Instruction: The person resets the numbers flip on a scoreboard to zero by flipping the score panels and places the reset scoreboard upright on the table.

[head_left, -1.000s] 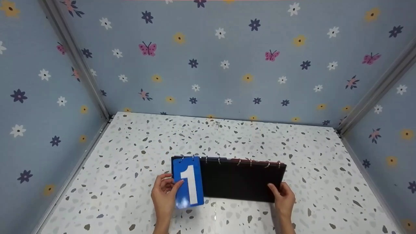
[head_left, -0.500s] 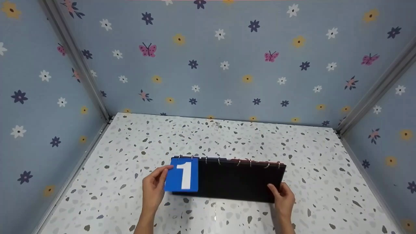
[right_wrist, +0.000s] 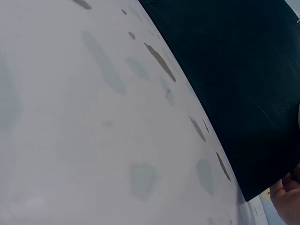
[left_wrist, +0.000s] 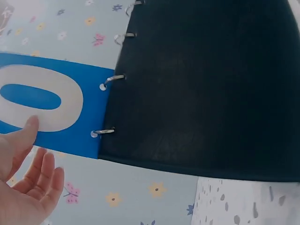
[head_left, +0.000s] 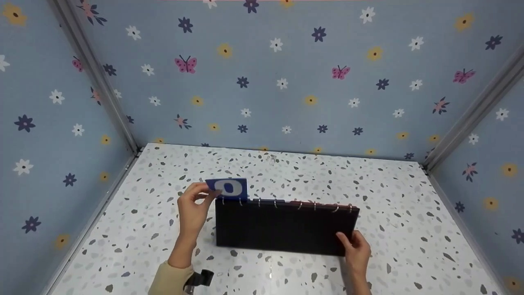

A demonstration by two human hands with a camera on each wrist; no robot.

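A black flip scoreboard [head_left: 286,229] stands on the table, with metal rings along its top edge. My left hand [head_left: 193,211] pinches a blue number card [head_left: 242,193] by its outer left part. Raised above the top edge, the card hangs on two rings [left_wrist: 110,80] and shows a white 0. In the left wrist view the thumb lies on the card's face [left_wrist: 89,140], the other fingers curled behind. My right hand [head_left: 357,252] grips the board's lower right corner, thumb on the front; the right wrist view catches only part of that hand [right_wrist: 287,199].
Edges of more cards [head_left: 323,203], dark blue and reddish, show behind the board's top. The white speckled table [head_left: 135,229] is enclosed by flower-patterned panels [head_left: 262,61] at the back and both sides. A dark strap device [head_left: 201,277] sits at my left wrist.
My left hand has lifted the blue 1 card from the board's front and swung it up over the top edge, so its 0 side shows. The right hand keeps its hold.
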